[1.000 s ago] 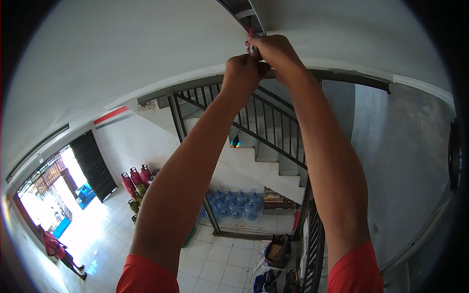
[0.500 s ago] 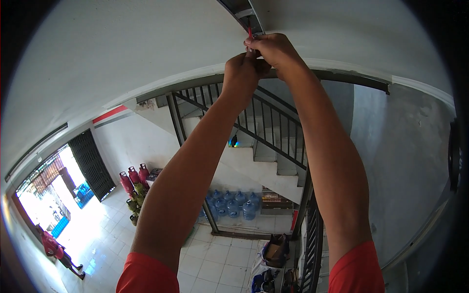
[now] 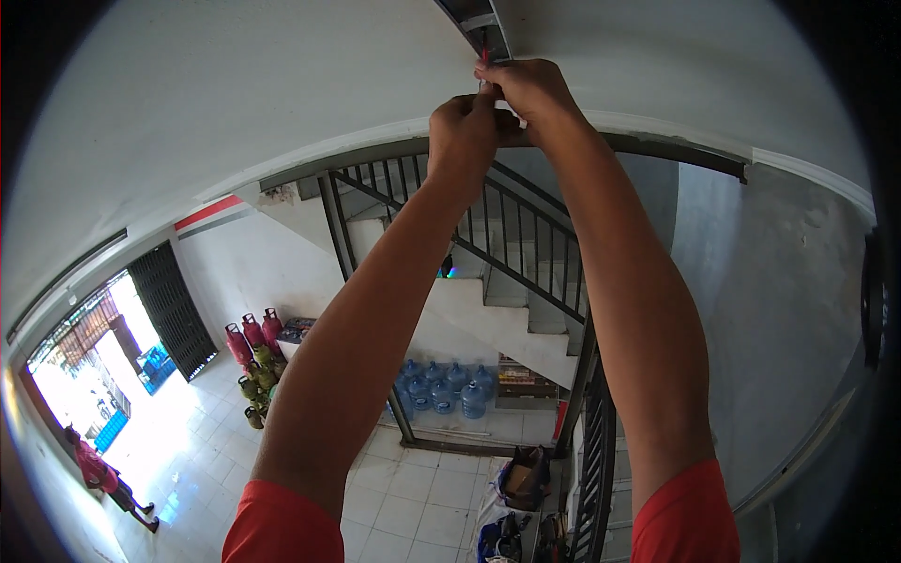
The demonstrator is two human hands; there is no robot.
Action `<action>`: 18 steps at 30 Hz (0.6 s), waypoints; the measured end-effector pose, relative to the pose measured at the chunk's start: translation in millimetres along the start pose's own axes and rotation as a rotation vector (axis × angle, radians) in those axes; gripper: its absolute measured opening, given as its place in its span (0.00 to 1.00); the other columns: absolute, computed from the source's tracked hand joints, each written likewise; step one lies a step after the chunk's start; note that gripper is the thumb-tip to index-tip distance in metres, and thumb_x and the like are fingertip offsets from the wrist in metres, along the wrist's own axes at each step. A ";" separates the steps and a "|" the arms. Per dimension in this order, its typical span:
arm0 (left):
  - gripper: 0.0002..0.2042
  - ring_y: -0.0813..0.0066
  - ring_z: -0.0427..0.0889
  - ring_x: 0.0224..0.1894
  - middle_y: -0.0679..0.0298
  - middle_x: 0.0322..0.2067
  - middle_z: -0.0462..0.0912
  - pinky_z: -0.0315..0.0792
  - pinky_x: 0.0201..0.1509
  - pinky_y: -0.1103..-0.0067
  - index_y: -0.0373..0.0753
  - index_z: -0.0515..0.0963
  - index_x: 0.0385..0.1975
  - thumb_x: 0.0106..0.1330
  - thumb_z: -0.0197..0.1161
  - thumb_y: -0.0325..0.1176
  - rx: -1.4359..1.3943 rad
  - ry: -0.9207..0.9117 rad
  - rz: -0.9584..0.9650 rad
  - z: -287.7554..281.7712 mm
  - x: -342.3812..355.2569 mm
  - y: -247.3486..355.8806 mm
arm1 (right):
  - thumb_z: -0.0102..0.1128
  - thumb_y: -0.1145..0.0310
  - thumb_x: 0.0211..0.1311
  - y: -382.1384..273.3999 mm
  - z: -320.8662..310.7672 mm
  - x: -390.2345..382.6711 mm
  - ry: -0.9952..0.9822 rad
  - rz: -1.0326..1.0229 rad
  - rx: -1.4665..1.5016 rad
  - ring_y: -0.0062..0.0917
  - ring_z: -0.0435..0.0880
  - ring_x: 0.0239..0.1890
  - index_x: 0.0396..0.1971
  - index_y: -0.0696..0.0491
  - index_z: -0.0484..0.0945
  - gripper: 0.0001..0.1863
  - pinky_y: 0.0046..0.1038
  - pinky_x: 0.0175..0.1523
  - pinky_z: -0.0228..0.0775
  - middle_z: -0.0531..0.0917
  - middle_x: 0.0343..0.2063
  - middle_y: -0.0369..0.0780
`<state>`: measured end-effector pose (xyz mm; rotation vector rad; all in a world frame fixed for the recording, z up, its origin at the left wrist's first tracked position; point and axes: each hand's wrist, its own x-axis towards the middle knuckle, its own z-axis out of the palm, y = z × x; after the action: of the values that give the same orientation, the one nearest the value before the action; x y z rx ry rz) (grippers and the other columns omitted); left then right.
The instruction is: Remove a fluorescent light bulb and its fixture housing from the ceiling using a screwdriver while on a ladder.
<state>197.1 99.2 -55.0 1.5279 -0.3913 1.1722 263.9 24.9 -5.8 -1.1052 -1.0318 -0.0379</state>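
Note:
Both my arms reach up to a narrow metal channel (image 3: 474,19) set in the white ceiling. A thin red piece (image 3: 484,54) shows at its near end, partly hidden by my fingers. My right hand (image 3: 530,94) is closed, thumb and fingers pinched at the base of the red piece on a small object that I cannot make out. My left hand (image 3: 462,136) is just below and left, fingers curled at the same spot; what they hold is mostly hidden.
Below are a staircase with dark railings (image 3: 516,267), blue water bottles (image 3: 441,394), pink and green gas cylinders (image 3: 253,342), and bags with a box (image 3: 521,483). A person in a red shirt (image 3: 99,469) stands at lower left near an open doorway (image 3: 113,328).
My hands have risen slightly toward the channel, still close together and closed. The surroundings sit slightly higher and further left in the picture.

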 end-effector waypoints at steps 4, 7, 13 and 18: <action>0.14 0.71 0.81 0.31 0.56 0.29 0.79 0.76 0.36 0.76 0.25 0.71 0.39 0.66 0.49 0.33 0.447 0.176 -0.053 9.1 -4.9 7.6 | 0.67 0.59 0.47 6.2 -5.4 5.6 0.051 -0.130 -0.165 0.24 0.71 0.25 0.26 0.54 0.76 0.14 0.39 0.27 0.66 0.73 0.21 0.36; 0.14 0.71 0.81 0.32 0.58 0.28 0.79 0.76 0.37 0.76 0.26 0.72 0.38 0.66 0.49 0.33 0.322 0.077 -0.095 13.5 -4.5 7.4 | 0.66 0.60 0.48 3.3 -0.7 -8.6 0.050 -0.041 0.032 0.23 0.70 0.24 0.23 0.55 0.77 0.14 0.36 0.27 0.65 0.73 0.20 0.35; 0.13 0.73 0.79 0.35 0.59 0.30 0.78 0.77 0.41 0.77 0.26 0.71 0.36 0.66 0.49 0.33 -0.056 -0.068 -0.097 3.6 2.5 -5.1 | 0.67 0.60 0.47 0.7 -3.3 -0.4 -0.024 -0.145 -0.050 0.21 0.71 0.23 0.22 0.55 0.78 0.13 0.29 0.26 0.66 0.76 0.21 0.34; 0.12 0.75 0.77 0.31 0.60 0.31 0.78 0.75 0.36 0.77 0.27 0.71 0.35 0.66 0.50 0.34 0.053 0.131 -0.124 19.3 -8.8 4.5 | 0.67 0.61 0.47 11.0 -9.3 12.9 0.114 -0.238 -0.203 0.22 0.71 0.23 0.25 0.55 0.79 0.12 0.29 0.24 0.66 0.76 0.21 0.35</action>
<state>198.5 77.8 -57.6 1.4893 -0.1768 1.1852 282.8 29.2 -5.2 -1.1438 -1.0684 -0.3997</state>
